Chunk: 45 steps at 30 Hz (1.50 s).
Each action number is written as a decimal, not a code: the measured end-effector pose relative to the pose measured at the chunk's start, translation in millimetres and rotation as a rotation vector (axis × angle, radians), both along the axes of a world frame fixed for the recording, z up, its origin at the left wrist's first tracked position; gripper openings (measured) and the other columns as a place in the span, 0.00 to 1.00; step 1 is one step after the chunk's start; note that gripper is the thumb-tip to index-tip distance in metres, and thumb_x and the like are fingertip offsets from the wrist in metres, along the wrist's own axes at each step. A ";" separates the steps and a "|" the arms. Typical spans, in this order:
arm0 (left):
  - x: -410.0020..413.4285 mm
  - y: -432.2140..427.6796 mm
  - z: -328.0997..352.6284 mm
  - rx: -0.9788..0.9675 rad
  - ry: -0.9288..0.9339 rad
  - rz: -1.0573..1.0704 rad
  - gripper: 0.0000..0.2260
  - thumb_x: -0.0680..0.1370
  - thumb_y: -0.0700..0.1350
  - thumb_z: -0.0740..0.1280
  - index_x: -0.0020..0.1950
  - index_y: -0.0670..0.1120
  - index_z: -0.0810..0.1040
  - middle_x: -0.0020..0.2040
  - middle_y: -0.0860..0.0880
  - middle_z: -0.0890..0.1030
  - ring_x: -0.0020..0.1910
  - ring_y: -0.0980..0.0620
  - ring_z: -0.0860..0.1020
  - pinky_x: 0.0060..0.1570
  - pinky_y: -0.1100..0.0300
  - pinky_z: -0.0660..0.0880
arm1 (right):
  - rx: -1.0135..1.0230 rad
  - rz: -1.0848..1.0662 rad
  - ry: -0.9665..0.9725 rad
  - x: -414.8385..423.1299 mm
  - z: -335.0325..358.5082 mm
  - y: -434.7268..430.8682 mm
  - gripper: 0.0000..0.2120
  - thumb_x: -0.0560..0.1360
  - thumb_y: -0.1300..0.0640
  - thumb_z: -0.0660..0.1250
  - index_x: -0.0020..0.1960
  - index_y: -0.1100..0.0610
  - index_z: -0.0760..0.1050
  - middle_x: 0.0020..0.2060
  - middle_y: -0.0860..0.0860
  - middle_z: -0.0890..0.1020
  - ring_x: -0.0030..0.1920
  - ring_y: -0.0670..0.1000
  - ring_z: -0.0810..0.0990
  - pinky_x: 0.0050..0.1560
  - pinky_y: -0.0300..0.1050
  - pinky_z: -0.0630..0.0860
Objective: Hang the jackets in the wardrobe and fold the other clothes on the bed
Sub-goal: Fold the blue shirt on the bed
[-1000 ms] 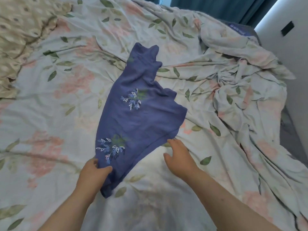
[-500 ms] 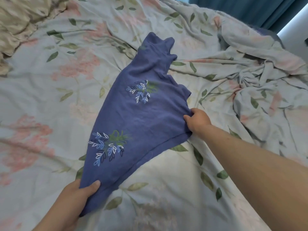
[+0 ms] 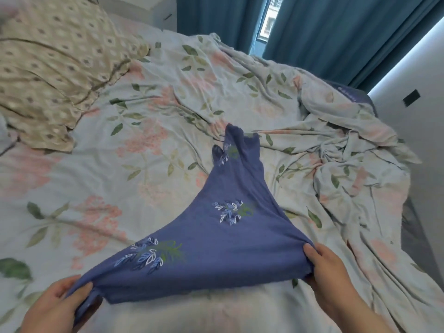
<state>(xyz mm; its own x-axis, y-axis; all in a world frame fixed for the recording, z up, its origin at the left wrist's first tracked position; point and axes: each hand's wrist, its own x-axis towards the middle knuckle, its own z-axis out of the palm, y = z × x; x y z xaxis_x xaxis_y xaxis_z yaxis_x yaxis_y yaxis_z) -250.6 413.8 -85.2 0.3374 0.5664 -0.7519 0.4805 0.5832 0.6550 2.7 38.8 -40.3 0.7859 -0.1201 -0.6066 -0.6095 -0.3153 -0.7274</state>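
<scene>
A blue-violet garment (image 3: pixel 216 239) with embroidered leaf sprigs is stretched wide above the bed (image 3: pixel 96 179). Its near hem runs between my two hands and its far end trails onto the floral sheet. My left hand (image 3: pixel 54 306) grips the left corner of the hem, thumb on top of the cloth. At the right corner, my right hand (image 3: pixel 324 270) pinches the bunched fabric with curled fingers.
A beige patterned pillow (image 3: pixel 55 68) lies at the far left of the bed. A crumpled floral quilt (image 3: pixel 348 150) is heaped on the right side. Teal curtains (image 3: pixel 324 32) hang behind the bed and a white wall (image 3: pixel 427 140) stands to the right.
My right hand pulled the right corner toward me and outward. My left hand kept its corner, so the hem now spreads taut between both hands. The view tilted up, showing the pillow and curtains.
</scene>
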 end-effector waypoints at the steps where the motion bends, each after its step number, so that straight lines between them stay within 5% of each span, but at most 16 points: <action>1: -10.4 5.3 14.0 0.054 -0.051 0.037 0.10 0.81 0.40 0.62 0.62 0.44 0.73 0.56 0.39 0.78 0.41 0.47 0.84 0.36 0.56 0.82 | 0.033 -0.013 0.019 -5.3 14.3 4.5 0.14 0.82 0.58 0.63 0.54 0.70 0.72 0.46 0.70 0.76 0.45 0.59 0.74 0.47 0.55 0.68; 6: -10.3 13.3 101.4 0.139 -0.018 0.163 0.07 0.84 0.42 0.60 0.48 0.45 0.75 0.42 0.39 0.79 0.26 0.51 0.82 0.25 0.55 0.80 | 0.170 -0.067 0.029 -24.8 89.5 38.1 0.07 0.81 0.61 0.63 0.54 0.65 0.77 0.49 0.59 0.84 0.47 0.59 0.81 0.44 0.51 0.77; 9: -23.1 20.6 143.2 0.108 -0.008 0.194 0.07 0.85 0.42 0.58 0.52 0.44 0.74 0.39 0.40 0.76 0.29 0.44 0.78 0.24 0.56 0.79 | 0.235 -0.080 0.007 -34.7 133.8 56.6 0.05 0.80 0.62 0.63 0.51 0.60 0.79 0.44 0.55 0.87 0.40 0.53 0.85 0.35 0.48 0.78; 14: -59.5 50.3 201.0 0.206 -0.054 0.292 0.06 0.83 0.38 0.61 0.55 0.39 0.76 0.48 0.36 0.80 0.41 0.41 0.79 0.30 0.54 0.81 | 0.342 -0.065 -0.076 -40.2 212.0 87.0 0.07 0.79 0.64 0.62 0.51 0.59 0.79 0.40 0.53 0.87 0.38 0.52 0.86 0.35 0.47 0.79; 20: -94.5 100.6 267.2 0.271 -0.300 0.473 0.08 0.81 0.34 0.59 0.51 0.41 0.78 0.41 0.43 0.82 0.36 0.48 0.83 0.36 0.57 0.83 | 0.454 0.074 -0.150 -31.9 296.0 165.1 0.07 0.79 0.64 0.61 0.47 0.62 0.78 0.35 0.58 0.84 0.33 0.53 0.84 0.30 0.43 0.80; 24: -110.4 146.9 298.1 0.281 -0.354 0.563 0.18 0.78 0.29 0.56 0.63 0.41 0.76 0.47 0.39 0.80 0.40 0.46 0.78 0.36 0.58 0.82 | 0.435 0.203 -0.171 -33.0 333.5 246.2 0.07 0.79 0.63 0.63 0.45 0.59 0.78 0.36 0.57 0.82 0.36 0.54 0.81 0.31 0.44 0.79; 27: -126.0 186.0 311.4 0.274 -0.389 0.641 0.21 0.77 0.28 0.56 0.67 0.37 0.74 0.61 0.32 0.77 0.36 0.50 0.76 0.46 0.56 0.77 | 0.450 0.307 -0.147 -40.4 351.0 308.9 0.06 0.78 0.64 0.63 0.44 0.60 0.77 0.36 0.57 0.80 0.36 0.53 0.81 0.30 0.45 0.79; 29: -137.8 212.5 321.9 0.264 -0.411 0.675 0.20 0.77 0.28 0.56 0.68 0.36 0.73 0.60 0.32 0.77 0.32 0.53 0.75 0.51 0.55 0.78 | 0.468 0.353 -0.109 -47.6 360.0 349.7 0.08 0.78 0.65 0.63 0.41 0.61 0.77 0.34 0.57 0.79 0.34 0.52 0.79 0.29 0.44 0.79; 32: -156.9 248.1 339.7 0.266 -0.478 0.675 0.17 0.75 0.27 0.54 0.46 0.43 0.78 0.38 0.42 0.73 0.27 0.55 0.70 0.31 0.64 0.76 | 0.495 0.382 -0.051 -58.7 372.0 411.8 0.08 0.77 0.66 0.64 0.40 0.62 0.76 0.34 0.55 0.78 0.35 0.52 0.78 0.29 0.43 0.80; 34: -166.8 272.6 351.4 0.312 -0.515 0.638 0.18 0.74 0.26 0.53 0.35 0.45 0.74 0.33 0.46 0.66 0.26 0.55 0.65 0.25 0.67 0.71 | 0.521 0.398 -0.031 -65.5 377.3 453.4 0.06 0.78 0.66 0.64 0.43 0.61 0.75 0.37 0.55 0.78 0.37 0.52 0.78 0.33 0.45 0.80; 35: -170.5 285.1 356.5 0.344 -0.522 0.635 0.19 0.74 0.26 0.54 0.35 0.45 0.76 0.31 0.47 0.65 0.25 0.55 0.64 0.26 0.67 0.71 | 0.527 0.411 -0.029 -68.4 379.8 475.1 0.05 0.78 0.65 0.63 0.44 0.60 0.74 0.38 0.55 0.78 0.38 0.52 0.78 0.36 0.47 0.80; 38: -175.0 320.6 372.5 0.385 -0.549 0.732 0.17 0.79 0.28 0.56 0.57 0.44 0.79 0.36 0.46 0.73 0.31 0.53 0.72 0.34 0.60 0.75 | 0.541 0.455 -0.023 -80.5 389.7 535.1 0.06 0.80 0.63 0.61 0.45 0.59 0.72 0.41 0.56 0.77 0.41 0.54 0.77 0.45 0.49 0.77; 40: -176.7 339.3 385.1 0.428 -0.583 0.762 0.16 0.79 0.28 0.57 0.51 0.47 0.77 0.39 0.45 0.74 0.36 0.51 0.74 0.33 0.60 0.77 | 0.547 0.473 -0.008 -85.8 395.9 567.0 0.05 0.80 0.62 0.60 0.46 0.59 0.71 0.41 0.56 0.78 0.43 0.56 0.78 0.52 0.51 0.76; 45: -189.5 351.4 399.5 0.508 -0.674 0.800 0.17 0.78 0.29 0.58 0.53 0.49 0.77 0.40 0.47 0.75 0.32 0.54 0.77 0.33 0.64 0.78 | 0.587 0.501 0.019 -85.1 393.7 610.6 0.05 0.80 0.60 0.62 0.51 0.61 0.71 0.47 0.57 0.80 0.43 0.55 0.80 0.35 0.49 0.79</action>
